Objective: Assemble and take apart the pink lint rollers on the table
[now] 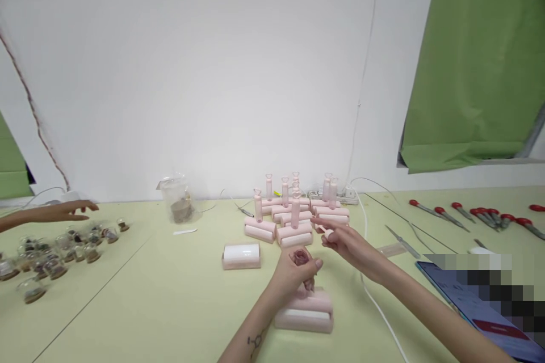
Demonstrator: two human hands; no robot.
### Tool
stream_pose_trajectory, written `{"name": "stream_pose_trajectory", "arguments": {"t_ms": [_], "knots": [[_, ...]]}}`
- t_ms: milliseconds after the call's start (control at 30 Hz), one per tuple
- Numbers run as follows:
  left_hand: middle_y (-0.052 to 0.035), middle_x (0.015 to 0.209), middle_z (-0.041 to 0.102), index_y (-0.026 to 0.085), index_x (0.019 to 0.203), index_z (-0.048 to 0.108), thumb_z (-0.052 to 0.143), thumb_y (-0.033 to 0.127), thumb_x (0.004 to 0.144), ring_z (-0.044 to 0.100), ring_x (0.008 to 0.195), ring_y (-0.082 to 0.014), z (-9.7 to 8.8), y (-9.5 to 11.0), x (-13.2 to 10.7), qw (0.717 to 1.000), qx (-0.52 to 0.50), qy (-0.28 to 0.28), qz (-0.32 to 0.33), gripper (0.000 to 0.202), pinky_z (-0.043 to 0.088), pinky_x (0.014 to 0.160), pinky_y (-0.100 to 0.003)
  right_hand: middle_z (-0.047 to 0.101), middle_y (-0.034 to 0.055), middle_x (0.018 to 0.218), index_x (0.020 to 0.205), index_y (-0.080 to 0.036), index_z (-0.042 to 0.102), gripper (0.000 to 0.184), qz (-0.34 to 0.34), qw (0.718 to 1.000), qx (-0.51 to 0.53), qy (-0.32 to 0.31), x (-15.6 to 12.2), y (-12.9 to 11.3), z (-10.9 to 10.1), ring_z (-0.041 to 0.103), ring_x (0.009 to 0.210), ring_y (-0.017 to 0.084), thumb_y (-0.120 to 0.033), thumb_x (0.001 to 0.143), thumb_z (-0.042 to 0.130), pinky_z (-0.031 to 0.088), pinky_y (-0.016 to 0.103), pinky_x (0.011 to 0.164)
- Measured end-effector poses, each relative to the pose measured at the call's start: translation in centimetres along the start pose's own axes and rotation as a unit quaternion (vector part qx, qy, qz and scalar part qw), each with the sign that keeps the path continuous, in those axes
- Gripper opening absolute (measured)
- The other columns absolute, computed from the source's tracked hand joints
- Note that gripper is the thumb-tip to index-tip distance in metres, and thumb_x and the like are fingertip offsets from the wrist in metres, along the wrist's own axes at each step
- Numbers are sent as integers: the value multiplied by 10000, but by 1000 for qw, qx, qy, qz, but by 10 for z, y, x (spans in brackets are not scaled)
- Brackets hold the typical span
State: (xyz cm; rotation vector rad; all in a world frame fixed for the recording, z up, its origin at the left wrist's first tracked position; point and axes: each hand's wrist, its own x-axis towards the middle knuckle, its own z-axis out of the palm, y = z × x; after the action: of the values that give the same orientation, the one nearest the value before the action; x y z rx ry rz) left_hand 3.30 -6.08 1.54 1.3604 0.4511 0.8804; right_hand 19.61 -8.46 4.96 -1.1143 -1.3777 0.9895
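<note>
Three hands (293,272), one held roller (304,313), one jug (176,201), two curtains (477,68)

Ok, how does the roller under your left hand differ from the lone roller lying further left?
The near roller carries an upright pink handle, gripped by the left hand; the lone roller shows no handle. The near roller is held; the lone roller lies untouched, apart. Both are pink with a white roll, lying sideways on the table.

No legible lettering on pink rollers (293,235) or blurred tablet screen (447,290).
</note>
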Motion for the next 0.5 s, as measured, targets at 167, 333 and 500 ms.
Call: {"name": "stream_pose_trajectory", "arguments": {"t_ms": [167, 333, 500], "knots": [[85, 301, 386, 177, 479, 416, 666, 442, 574, 353, 275, -47, -1, -1, 1, 1000, -13, -7, 8, 377, 304, 336, -183, 537, 45, 1101, 1134, -265, 527, 387, -15, 999, 48, 4, -23, -31, 36, 527, 896, 172, -345, 756, 542, 426, 315, 807], [74, 298, 385, 166, 435, 433, 718, 489, 434, 334, 268, -46, -3, -4, 2, 999, -31, -20, 16, 430, 295, 329, -198, 566, 15, 875, 908, -215, 531, 266, -80, 996, 31, 20, -19, -27, 56, 568, 745, 145, -368, 708, 618, 464, 246, 615], [81, 306, 323, 163, 482, 449, 426, 825, 422, 304, 264, -45, -1, -7, 1, 998, -56, -19, 19, 666, 290, 331, -207, 519, -46, 646, 900, -227, 426, 243, -81, 993, 41, -76, -13, -21, 60, 518, 420, 85, -389, 768, 549, 394, 206, 379]]}}
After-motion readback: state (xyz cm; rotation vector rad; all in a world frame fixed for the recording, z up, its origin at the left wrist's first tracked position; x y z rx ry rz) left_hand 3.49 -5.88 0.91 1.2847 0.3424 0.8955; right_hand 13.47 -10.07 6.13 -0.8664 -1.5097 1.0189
